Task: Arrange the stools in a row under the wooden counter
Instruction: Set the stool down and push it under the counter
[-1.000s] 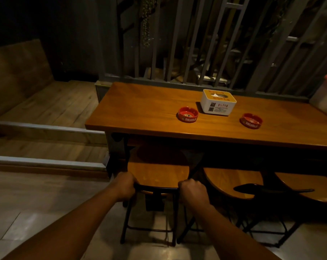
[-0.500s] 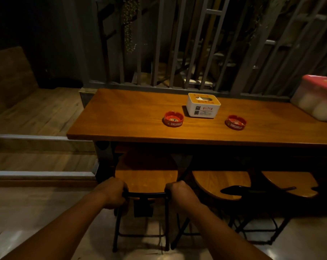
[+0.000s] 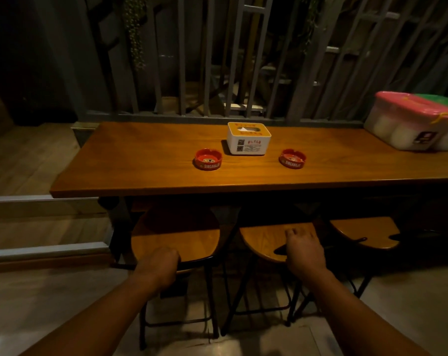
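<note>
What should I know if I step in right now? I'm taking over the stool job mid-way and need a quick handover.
Left hand: closed on the front rim of the left stool.
Right hand: resting flat on the middle stool, no grip.
Right stool untouched. All three seats sit partly under the wooden counter.
Left: the row's evenness is hard to judge; check it and adjust.

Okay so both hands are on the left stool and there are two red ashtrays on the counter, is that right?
Not quite. In the head view only the left hand is on the left stool; the right hand rests on the middle stool. The two red ashtrays on the counter are right.
</note>
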